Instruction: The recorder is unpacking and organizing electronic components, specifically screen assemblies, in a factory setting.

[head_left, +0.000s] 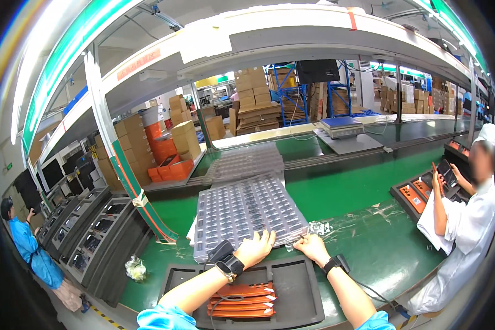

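Observation:
A stack of clear plastic blister trays (pixel 242 212) with rows of small dark parts lies before me on the green bench. My left hand (pixel 256 248) rests on its front edge, fingers stretched out and apart. At the stack's front right corner, my right hand (pixel 312 248) is closed in a pinch; what lies between the fingertips is too small to make out. Small whitish pieces (pixel 320 227) are scattered just beyond it. Below both hands sits a black foam tray (pixel 297 291), with several flat orange pieces (pixel 242 301) in its middle compartment.
A crumpled clear bag (pixel 135 269) lies left of the foam tray. Black racks of devices (pixel 99 231) stand at left. A scale (pixel 341 127) sits across the bench. At right, a co-worker in white (pixel 467 209) holds a dark device beside a tray of orange units (pixel 412 198).

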`<state>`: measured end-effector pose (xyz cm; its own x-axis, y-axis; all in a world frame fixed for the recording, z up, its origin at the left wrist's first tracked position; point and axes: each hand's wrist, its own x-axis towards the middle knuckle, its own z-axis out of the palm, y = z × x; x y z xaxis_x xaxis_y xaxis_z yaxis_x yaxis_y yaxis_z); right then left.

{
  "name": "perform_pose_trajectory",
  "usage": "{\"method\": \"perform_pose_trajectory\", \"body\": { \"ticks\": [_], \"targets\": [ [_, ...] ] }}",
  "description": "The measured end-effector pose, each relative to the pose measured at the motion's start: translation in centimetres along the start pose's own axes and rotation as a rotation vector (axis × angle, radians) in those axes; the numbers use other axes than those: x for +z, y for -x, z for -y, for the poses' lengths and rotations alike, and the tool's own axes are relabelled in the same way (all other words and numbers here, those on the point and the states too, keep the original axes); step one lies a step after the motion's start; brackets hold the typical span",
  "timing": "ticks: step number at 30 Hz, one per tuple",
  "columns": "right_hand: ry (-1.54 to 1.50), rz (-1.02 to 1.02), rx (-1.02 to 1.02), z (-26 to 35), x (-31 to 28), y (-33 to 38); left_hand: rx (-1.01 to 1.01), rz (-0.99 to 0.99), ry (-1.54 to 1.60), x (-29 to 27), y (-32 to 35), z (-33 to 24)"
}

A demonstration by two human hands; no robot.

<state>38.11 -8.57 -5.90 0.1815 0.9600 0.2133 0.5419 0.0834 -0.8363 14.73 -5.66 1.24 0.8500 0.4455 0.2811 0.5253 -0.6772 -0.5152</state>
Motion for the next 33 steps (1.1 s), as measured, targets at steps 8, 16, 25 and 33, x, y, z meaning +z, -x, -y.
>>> {"method": "perform_pose_trajectory", "body": {
  "ticks": [8,16,25,33],
  "targets": [
    [0.17,-0.061,0.052,2.5,-0.2,1.0,-0.034,-0.065,0.0,-0.5,0.3,0.4],
    [-0.225,0.149,0.066,0.2,-1.8,0.3,-0.045,-0.068,0.052,0.9,0.6,0.0],
    [-0.237,0.112,0.114,-0.3,-3.9,1.3,-0.106,0.014,0.494,-1.4,3.6,2.3],
    [-0.366,-0.086,0.094,-7.4,-3.9,-1.8,-0.326,0.102,0.709,-10.4,14.7,4.4]
  ]
}}
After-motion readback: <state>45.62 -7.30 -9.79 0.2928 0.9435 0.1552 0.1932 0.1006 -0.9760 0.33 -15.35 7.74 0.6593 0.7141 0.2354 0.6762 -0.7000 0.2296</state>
